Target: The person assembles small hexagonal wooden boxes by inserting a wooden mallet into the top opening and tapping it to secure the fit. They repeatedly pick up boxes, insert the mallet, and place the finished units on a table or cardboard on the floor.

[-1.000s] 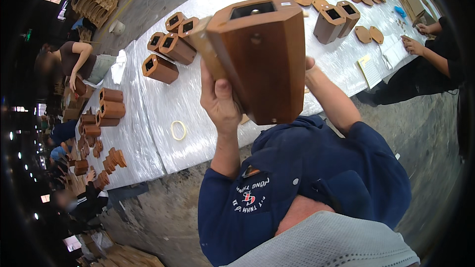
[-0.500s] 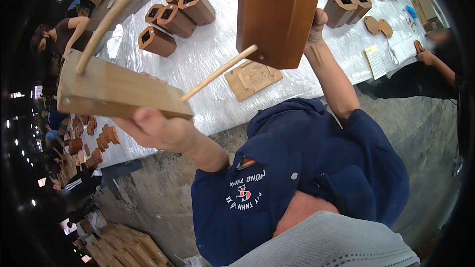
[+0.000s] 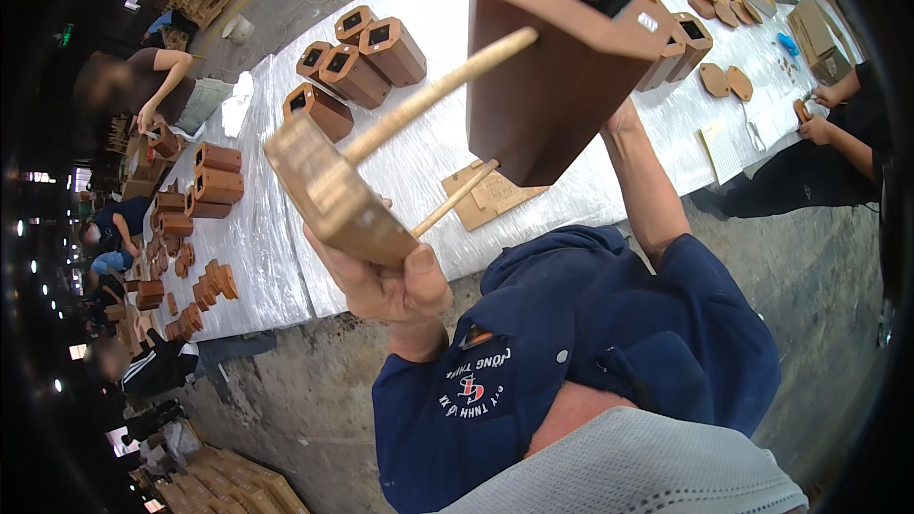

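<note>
Gripping block in left hand, left of frame centre. Holding box above table in right hand, upper centre, with grip mostly hidden behind it. Noted two rods spanning block to box; cannot tell depth of entry. Also noted other boxes standing upper left, plates upper right
</note>
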`<action>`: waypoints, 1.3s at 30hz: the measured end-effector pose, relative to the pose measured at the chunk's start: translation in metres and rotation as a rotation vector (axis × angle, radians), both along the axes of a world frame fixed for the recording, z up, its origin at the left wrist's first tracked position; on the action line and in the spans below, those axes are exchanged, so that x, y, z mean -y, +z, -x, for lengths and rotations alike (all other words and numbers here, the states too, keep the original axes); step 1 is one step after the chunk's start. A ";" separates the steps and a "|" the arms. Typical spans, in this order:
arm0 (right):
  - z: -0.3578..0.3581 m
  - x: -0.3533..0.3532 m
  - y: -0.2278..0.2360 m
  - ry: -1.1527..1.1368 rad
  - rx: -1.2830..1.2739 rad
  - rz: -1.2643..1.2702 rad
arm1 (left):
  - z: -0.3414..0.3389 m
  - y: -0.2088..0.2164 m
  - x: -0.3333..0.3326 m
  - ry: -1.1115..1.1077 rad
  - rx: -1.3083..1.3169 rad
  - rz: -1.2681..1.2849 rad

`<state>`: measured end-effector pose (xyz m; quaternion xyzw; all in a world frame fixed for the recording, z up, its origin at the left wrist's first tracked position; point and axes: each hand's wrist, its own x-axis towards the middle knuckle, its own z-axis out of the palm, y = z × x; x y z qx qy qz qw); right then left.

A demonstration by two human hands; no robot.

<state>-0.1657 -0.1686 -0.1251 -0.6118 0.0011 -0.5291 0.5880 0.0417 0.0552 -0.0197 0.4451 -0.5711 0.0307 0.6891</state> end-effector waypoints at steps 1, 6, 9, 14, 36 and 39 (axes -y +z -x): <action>0.003 0.001 -0.004 -0.037 -0.042 0.031 | -0.001 -0.005 -0.001 0.045 0.103 -0.016; 0.003 -0.022 0.018 -0.037 -0.103 0.024 | 0.009 -0.046 -0.012 0.081 0.346 -0.075; 0.005 -0.030 0.032 -0.028 -0.121 0.010 | 0.007 -0.042 -0.009 0.011 0.364 -0.047; 0.008 -0.033 0.043 -0.014 -0.142 0.002 | 0.010 -0.039 -0.006 0.070 0.405 0.006; 0.010 -0.032 0.071 -0.030 -0.148 -0.089 | -0.027 -0.016 0.030 0.163 0.541 0.110; 0.018 -0.001 0.059 0.018 -0.046 -0.252 | -0.092 -0.007 -0.022 0.385 0.302 0.013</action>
